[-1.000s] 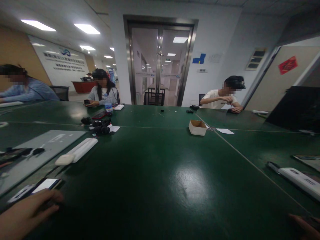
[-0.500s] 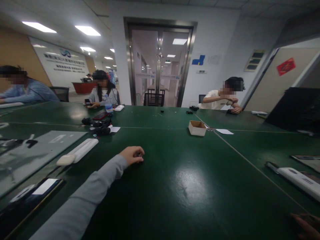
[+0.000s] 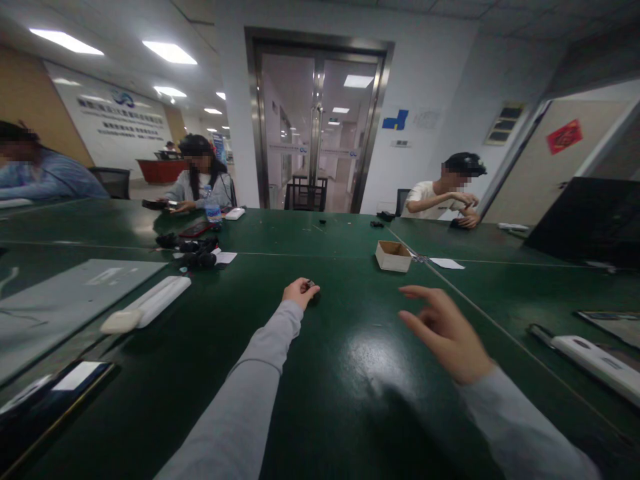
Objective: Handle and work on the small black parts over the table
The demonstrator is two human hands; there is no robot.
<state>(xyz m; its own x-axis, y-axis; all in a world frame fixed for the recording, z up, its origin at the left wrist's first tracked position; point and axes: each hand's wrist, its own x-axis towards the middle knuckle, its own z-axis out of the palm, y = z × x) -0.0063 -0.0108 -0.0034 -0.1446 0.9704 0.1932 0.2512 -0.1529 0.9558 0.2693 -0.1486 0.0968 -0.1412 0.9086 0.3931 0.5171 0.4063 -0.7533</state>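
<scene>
My left hand (image 3: pixel 299 291) is closed in a pinch just above the middle of the green table (image 3: pixel 330 360). Between its thumb and fingers shows a small silvery-grey object (image 3: pixel 311 285), too small and too covered to name. To the right hovers my right hand (image 3: pixel 443 333), thumb and fingers apart with nothing between them, casting a shadow on the tabletop. Beyond both hands stands a small open cardboard box (image 3: pixel 393 258), which neither hand touches.
A white power strip (image 3: pixel 163 301) and a grey panel (image 3: pixel 75 293) lie on the left. Another power strip (image 3: pixel 597 367) lies on the right. Black gear (image 3: pixel 197 253) and a water bottle (image 3: pixel 213 208) are farther back. Several people sit around the table.
My left hand has moved right and forward, and a small object now shows in its fingers. My right hand has come up from the lower right corner to above the table.
</scene>
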